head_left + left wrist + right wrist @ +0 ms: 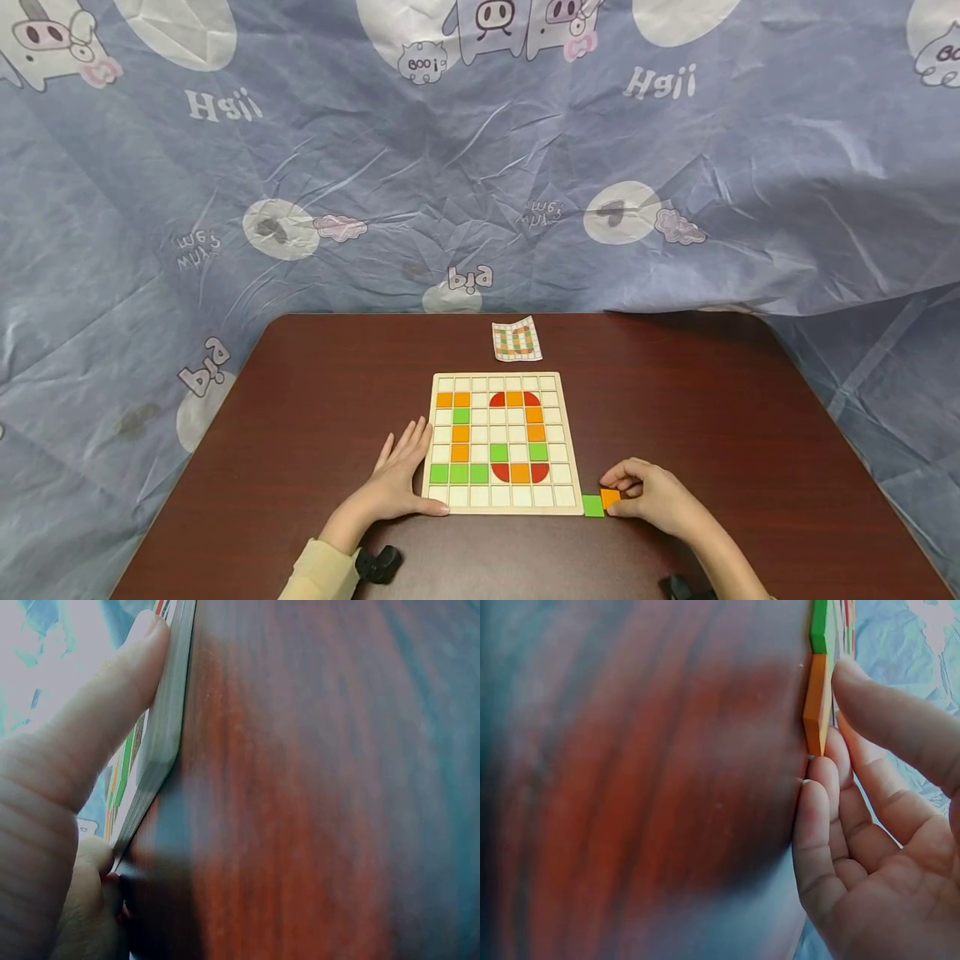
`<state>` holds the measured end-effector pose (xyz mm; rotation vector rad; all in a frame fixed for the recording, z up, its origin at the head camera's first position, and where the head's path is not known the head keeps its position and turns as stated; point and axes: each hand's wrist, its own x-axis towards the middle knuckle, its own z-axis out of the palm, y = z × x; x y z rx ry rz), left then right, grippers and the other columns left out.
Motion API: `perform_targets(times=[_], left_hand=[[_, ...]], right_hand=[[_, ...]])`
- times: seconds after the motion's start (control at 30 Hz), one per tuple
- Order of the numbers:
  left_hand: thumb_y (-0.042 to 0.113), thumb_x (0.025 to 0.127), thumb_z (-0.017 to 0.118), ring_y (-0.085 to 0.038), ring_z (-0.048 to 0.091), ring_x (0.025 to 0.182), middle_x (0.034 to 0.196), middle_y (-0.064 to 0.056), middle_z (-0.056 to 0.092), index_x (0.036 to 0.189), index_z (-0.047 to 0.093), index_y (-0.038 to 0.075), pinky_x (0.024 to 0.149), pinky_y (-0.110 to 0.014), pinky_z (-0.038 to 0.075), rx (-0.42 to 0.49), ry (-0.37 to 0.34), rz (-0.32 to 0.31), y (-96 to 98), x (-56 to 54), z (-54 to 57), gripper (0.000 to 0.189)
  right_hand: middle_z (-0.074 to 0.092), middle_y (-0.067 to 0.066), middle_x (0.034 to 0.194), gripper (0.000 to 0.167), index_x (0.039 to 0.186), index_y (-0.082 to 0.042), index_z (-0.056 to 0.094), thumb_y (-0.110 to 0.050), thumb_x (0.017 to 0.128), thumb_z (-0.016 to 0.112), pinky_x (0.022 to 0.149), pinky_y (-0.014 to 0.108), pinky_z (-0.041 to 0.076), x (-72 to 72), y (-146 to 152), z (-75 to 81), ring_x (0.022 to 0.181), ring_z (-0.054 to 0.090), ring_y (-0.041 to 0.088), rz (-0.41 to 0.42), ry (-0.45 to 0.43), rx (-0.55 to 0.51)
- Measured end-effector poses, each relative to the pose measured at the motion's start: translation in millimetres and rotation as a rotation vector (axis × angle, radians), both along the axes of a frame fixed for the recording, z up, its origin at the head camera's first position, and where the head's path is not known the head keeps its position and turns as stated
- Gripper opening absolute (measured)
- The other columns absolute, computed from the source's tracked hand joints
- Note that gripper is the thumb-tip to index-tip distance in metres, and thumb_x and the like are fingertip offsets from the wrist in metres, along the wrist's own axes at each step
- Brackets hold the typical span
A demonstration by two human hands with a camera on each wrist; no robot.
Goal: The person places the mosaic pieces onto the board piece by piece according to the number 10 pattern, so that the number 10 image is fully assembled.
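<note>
A pale wooden grid board (480,497) lies on the dark table, with orange and green square tiles and red rounded corner tiles set in some of its cells. My left hand (397,479) rests at the board's front left corner, fingers straight along the left edge and thumb at the front edge. Beyond the front right corner, a green tile (593,506) and an orange tile (610,498) lie side by side. My right hand (655,497) holds the orange tile between thumb and curled fingers; in the right wrist view the orange tile (817,705) touches the green one.
Behind the board lies a small paper card (517,340) printed with a coloured grid pattern. The brown table (675,392) extends to both sides. A blue-grey patterned cloth (480,167) hangs behind it.
</note>
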<state>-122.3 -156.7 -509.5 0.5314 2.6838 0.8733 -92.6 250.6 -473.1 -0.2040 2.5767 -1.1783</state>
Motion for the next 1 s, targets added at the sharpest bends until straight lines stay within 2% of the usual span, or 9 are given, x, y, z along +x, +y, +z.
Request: perform_targets(times=[0.43, 0.67, 0.83, 1.0], left_hand=[[0.057, 0.067, 0.085, -0.029, 0.000, 0.155, 0.166, -0.011, 0.000, 0.159, 0.009, 0.007, 0.121, -0.055, -0.004, -0.037, -0.011, 0.002, -1.5, -0.3, -1.3, 0.128], [0.055, 0.067, 0.085, -0.032, 0.001, 0.154, 0.166, -0.014, 0.000, 0.158, 0.009, 0.005, 0.120, -0.058, -0.003, -0.009, -0.017, -0.007, -1.5, 1.2, -1.4, 0.129], [0.055, 0.067, 0.085, -0.032, 0.001, 0.154, 0.166, -0.014, 0.001, 0.158, 0.010, 0.005, 0.120, -0.058, -0.003, -0.008, -0.011, -0.005, -0.8, 0.7, -1.3, 0.129], [0.056, 0.067, 0.085, -0.033, 0.002, 0.154, 0.166, -0.014, 0.002, 0.158, 0.011, 0.004, 0.120, -0.059, -0.003, -0.012, -0.003, -0.003, -0.7, -0.8, -1.5, 0.128]], right_hand=[[0.058, -0.002, 0.086, 0.030, 0.089, -0.017, 0.068, -0.008, 0.068, 0.087, 0.069, 0.020, 0.047, 0.9, -7.6, -1.4, 0.080, 0.053, 0.010, -0.041, 0.023, 0.097], [0.058, -0.001, 0.082, 0.031, 0.089, -0.013, 0.065, -0.006, 0.068, 0.086, 0.065, 0.020, 0.045, 1.8, -6.9, -0.3, 0.076, 0.051, 0.008, 0.005, 0.028, 0.069], [0.059, -0.001, 0.078, 0.025, 0.088, -0.010, 0.065, -0.006, 0.071, 0.084, 0.061, 0.020, 0.047, 0.7, -5.2, 1.2, 0.070, 0.052, 0.005, 0.028, 0.017, 0.028], [0.064, 0.000, 0.081, 0.019, 0.090, -0.009, 0.067, -0.009, 0.078, 0.081, 0.063, 0.020, 0.050, -5.5, -7.4, 5.4, 0.073, 0.058, 0.008, -0.033, 0.011, 0.005]])
